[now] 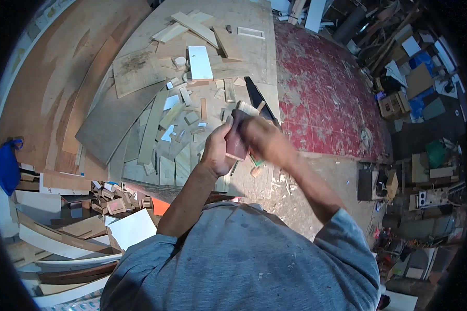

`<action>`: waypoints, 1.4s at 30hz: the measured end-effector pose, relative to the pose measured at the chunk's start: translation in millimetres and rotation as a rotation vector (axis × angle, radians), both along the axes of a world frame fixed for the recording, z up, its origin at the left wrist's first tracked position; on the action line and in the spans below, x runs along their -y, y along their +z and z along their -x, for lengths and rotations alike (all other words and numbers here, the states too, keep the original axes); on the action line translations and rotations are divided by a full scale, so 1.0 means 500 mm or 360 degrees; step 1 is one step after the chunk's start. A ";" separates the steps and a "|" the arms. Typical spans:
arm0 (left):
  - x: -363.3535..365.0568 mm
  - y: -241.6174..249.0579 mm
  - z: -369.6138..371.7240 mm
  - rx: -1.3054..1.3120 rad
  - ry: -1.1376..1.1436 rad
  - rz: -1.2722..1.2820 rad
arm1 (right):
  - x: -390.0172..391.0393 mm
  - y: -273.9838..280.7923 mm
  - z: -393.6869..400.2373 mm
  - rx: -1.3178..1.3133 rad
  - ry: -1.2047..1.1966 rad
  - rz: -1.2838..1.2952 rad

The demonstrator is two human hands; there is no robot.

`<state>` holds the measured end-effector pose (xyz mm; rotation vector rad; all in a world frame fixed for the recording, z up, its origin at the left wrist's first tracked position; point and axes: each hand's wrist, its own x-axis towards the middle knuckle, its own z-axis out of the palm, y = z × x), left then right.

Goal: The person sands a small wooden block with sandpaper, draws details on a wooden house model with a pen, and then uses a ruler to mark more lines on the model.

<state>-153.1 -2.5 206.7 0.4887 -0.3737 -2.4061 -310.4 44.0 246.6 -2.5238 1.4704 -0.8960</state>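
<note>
A dark reddish-brown piece, flat like sandpaper or a block (236, 139), is held up over the front right of the workbench (267, 62). My left hand (217, 150) grips its left side, thumb along the edge. At its right side my right hand (266, 141) is smeared by motion, so its fingers cannot be made out. Just above both hands a pale wooden piece (248, 108) shows. Beside them lies a black saw (255, 96) on the bench.
Wood offcuts (191, 118), a white board (200, 63) and planks (194, 28) lie on the bench. Scrap wood (117, 199) is piled at lower left. Red worn floor (321, 93) lies right of the bench, with cluttered boxes (394, 105) beyond.
</note>
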 end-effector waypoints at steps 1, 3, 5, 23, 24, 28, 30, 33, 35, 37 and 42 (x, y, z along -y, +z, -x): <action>0.012 -0.048 -0.012 0.0164 -0.0043 0.0079 | 0.031 0.003 0.039 -0.0041 -0.0113 0.0013; 0.000 -0.007 -0.013 0.0250 0.0047 0.0117 | 0.041 0.050 0.039 0.0524 -0.0374 -0.0143; 0.019 -0.024 -0.018 0.0195 0.0102 0.0102 | 0.027 0.031 0.003 0.1434 -0.0113 -0.0306; 0.003 -0.004 0.017 0.0347 0.0540 0.0396 | 0.030 -0.061 -0.077 0.1747 -0.0693 -0.0324; 0.005 -0.008 0.019 0.0351 0.0580 0.0442 | 0.034 -0.055 -0.082 0.1634 -0.0705 -0.0205; 0.005 -0.014 0.026 0.0502 0.0695 0.0688 | 0.017 -0.036 -0.084 0.1674 -0.0767 -0.0358; 0.002 0.005 0.020 0.0518 0.0708 0.0660 | -0.007 -0.053 -0.097 0.1417 -0.0802 -0.0419; 0.009 -0.026 0.035 0.0583 0.0765 0.0800 | -0.006 -0.057 -0.105 0.1595 -0.0824 -0.0319; -0.008 -0.041 0.040 0.0637 0.0792 0.0960 | 0.030 -0.017 -0.091 0.1594 -0.0806 -0.0118; -0.008 -0.024 0.032 0.0652 0.0811 0.0946 | -0.005 -0.005 -0.105 0.1456 -0.0855 -0.0396; -0.020 -0.033 0.025 0.0897 0.0745 0.1164 | 0.030 -0.016 -0.081 0.1547 -0.0894 -0.0256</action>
